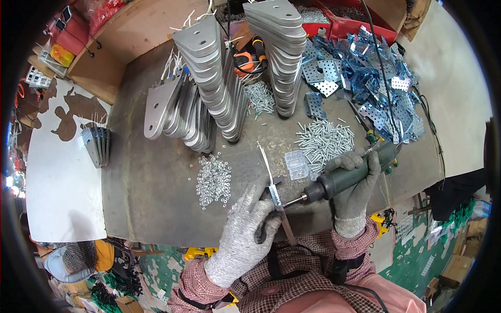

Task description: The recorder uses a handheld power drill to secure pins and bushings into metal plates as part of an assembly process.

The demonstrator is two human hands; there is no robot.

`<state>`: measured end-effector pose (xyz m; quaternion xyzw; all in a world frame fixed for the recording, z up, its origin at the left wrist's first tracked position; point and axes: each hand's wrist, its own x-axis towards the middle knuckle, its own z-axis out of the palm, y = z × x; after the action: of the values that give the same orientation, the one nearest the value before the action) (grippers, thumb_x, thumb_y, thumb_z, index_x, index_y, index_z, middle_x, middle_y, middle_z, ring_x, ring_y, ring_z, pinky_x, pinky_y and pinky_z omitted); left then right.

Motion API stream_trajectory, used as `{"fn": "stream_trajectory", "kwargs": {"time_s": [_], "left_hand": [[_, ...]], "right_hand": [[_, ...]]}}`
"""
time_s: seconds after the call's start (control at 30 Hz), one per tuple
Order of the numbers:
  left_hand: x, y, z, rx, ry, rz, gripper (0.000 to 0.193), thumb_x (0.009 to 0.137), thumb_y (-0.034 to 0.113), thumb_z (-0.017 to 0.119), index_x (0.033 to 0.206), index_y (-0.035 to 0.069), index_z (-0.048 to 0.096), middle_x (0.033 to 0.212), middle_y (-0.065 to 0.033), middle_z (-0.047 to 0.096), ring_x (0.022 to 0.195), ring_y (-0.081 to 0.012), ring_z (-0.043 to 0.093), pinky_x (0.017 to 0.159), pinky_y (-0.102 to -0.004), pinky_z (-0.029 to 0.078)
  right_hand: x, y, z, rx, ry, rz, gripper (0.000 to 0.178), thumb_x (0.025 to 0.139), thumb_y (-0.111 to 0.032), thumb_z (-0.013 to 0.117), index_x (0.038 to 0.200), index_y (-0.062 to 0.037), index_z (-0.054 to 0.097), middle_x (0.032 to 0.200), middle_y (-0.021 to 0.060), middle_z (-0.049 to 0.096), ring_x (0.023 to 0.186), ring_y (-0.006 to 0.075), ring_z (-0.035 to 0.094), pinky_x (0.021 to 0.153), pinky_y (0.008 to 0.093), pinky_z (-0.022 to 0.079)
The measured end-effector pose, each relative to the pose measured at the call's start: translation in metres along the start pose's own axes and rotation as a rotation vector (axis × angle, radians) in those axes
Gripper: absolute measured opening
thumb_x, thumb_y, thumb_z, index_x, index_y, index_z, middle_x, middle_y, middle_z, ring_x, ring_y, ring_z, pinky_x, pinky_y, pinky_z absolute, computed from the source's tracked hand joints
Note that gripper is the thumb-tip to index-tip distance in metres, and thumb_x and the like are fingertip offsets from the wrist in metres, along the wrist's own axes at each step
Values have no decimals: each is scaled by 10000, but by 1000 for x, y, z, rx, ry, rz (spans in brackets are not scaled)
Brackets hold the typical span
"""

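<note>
My left hand (241, 232), in a grey knit glove, is closed around a flat metal plate (287, 229) seen nearly edge-on. A small perforated bracket (274, 195) sits against that plate, and a white tie sticks up from it. My right hand (356, 197), also gloved, grips a dark green power screwdriver (339, 182) lying almost level. Its bit points left and reaches the plate beside the bracket; whether it sits on a screw is too small to tell. Left of my hands lies a heap of nuts (213, 181). A pile of screws (326, 141) lies beyond the screwdriver.
Tall stacks of metal plates (209, 68) stand at the back, beside another stack (279, 52). Blue-filmed perforated brackets (373, 78) heap up at the right, near a cable (383, 68). A clear plastic piece (296, 165) lies by the screws. Several assembled plates (96, 143) stand at left.
</note>
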<state>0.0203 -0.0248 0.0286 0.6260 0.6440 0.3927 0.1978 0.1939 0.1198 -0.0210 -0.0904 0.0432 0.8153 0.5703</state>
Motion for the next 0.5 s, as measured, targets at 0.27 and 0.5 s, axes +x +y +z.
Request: {"fn": "stream_trajectory", "kwargs": {"time_s": [0.27,0.5], "left_hand": [[-15,-1,6,-142,36,-274,214,861,-4,700,1029,-27,569,1411,-308,516,1207,-386,618,940,-399,524],[-10,5,10,-50,57,-213,195,837,-28,689,989,-32,566,1356,-297,549,1107,-395,657,897,-402,537]], "right_hand": [[1,4,-4,63,-21,83,194,974,-340,651,923,-160,598,756,-44,515,731,120,518,856,385,483],[0,7,-8,57,-4,48,192,977,-342,647,942,-160,599,747,-44,521,719,106,515,830,355,479]]}}
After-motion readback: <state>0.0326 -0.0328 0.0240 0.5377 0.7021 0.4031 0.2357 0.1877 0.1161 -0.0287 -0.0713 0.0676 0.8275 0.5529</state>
